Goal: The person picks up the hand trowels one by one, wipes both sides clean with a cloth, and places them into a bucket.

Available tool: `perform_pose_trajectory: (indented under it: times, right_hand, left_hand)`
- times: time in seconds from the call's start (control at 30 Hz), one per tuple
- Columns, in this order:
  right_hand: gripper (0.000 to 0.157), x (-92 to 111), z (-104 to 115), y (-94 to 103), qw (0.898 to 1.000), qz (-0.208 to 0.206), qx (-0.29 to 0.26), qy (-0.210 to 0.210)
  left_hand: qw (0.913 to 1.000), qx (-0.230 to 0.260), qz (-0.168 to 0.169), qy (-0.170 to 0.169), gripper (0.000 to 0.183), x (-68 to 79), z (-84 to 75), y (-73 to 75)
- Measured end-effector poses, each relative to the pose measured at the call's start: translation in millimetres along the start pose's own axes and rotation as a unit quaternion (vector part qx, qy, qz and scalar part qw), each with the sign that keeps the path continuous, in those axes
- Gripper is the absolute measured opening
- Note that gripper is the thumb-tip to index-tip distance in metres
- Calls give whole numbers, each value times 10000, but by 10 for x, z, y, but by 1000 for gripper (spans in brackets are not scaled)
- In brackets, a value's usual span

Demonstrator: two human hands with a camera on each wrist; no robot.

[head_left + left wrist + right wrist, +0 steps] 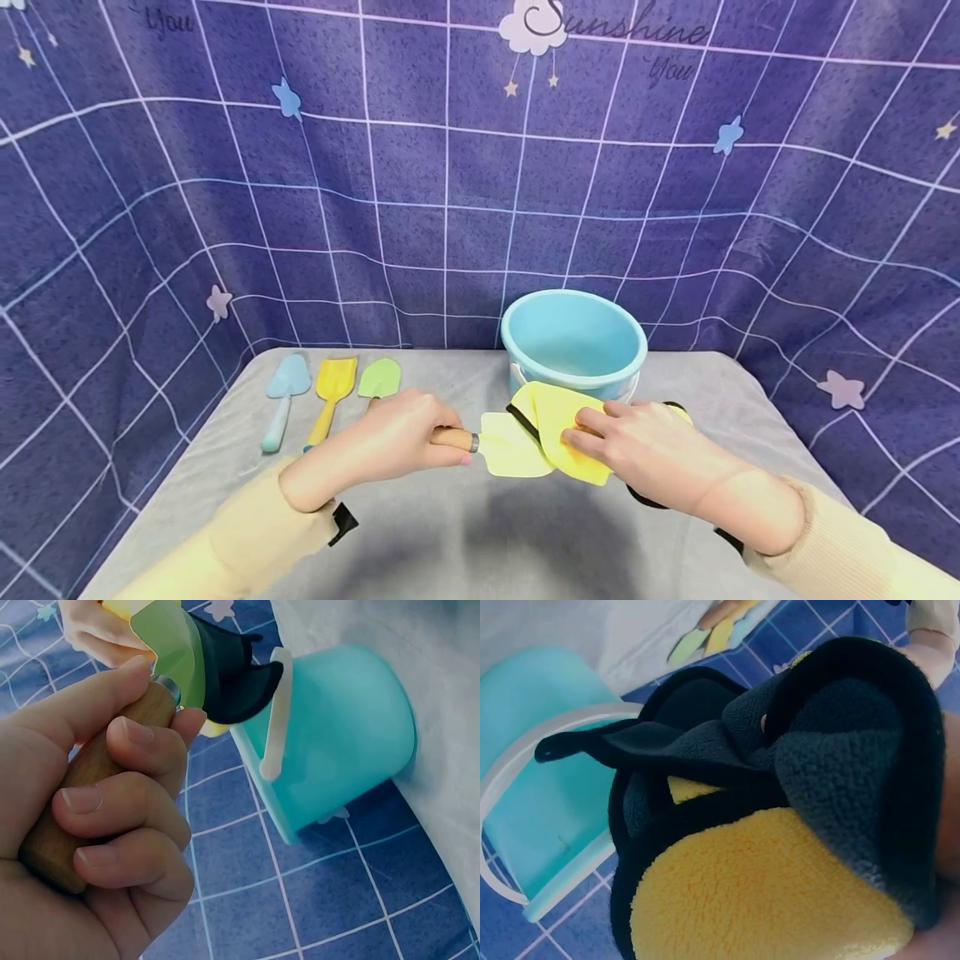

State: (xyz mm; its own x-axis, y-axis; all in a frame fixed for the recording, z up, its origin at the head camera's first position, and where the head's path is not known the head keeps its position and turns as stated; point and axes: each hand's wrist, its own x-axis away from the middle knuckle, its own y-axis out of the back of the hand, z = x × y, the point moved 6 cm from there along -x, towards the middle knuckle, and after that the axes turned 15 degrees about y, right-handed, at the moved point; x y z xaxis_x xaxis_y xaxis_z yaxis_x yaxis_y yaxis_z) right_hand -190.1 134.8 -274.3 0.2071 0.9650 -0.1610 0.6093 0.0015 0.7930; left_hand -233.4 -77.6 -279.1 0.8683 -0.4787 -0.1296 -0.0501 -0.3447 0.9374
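Blue bucket (573, 323), blue spade (289, 377), yellow spade (335, 379), green spade (381, 377) side by side, grey tabletop (442, 371), starry backdrop (480, 179)

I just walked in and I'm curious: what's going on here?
A person's left hand grips a small shovel by its wooden handle, while the right hand holds a yellow, dark-edged cloth over its blade. A light blue bucket stands just beyond. Off to the left, a blue shovel, a yellow shovel and a green shovel lie side by side.

The yellow cloth (562, 429) hides part of the trowel blade (506, 447) and the bucket's (573, 333) lower front from me. Left fingers (124, 804) mask some of the handle (96, 761); the tabletop's (420, 542) near edge escapes my sight.
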Motion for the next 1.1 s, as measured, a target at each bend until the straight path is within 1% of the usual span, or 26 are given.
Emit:
perform_pose_trajectory:
  times: [0.2, 0.37, 0.47, 0.63, 0.73, 0.83, 0.97, 1.1]
  right_hand:
    - [46, 68, -20, 25, 9997, -164, -25, -162]
    - [46, 112, -17, 8, 9994, -227, -134, -203]
    - [46, 139, -18, -12, 9992, -282, -154, -217]
    - [46, 181, -31, -51, 9990, -367, -171, -187]
    - [48, 203, -56, -53, 9984, -505, -175, -180]
    - [50, 225, -100, -38, 9973, -622, -272, -264]
    - [57, 249, -172, 2, 9964, -490, -445, -522]
    - [66, 237, -222, 72, 9964, -292, -434, -661]
  left_hand:
    - [9999, 64, 118, -7, 19, 24, 47, 47]
    - [9996, 58, 243, 162, 17, 50, 108, 74]
    - [9991, 171, 315, 222, 14, 72, 141, 95]
    - [9983, 398, 356, 216, 12, 100, 187, 171]
    - [9981, 419, 405, 224, 12, 121, 210, 218]
    - [9977, 430, 468, 229, 14, 142, 229, 245]
    - [9975, 417, 538, 191, 16, 152, 248, 232]
    - [9975, 361, 585, 160, 14, 132, 269, 163]
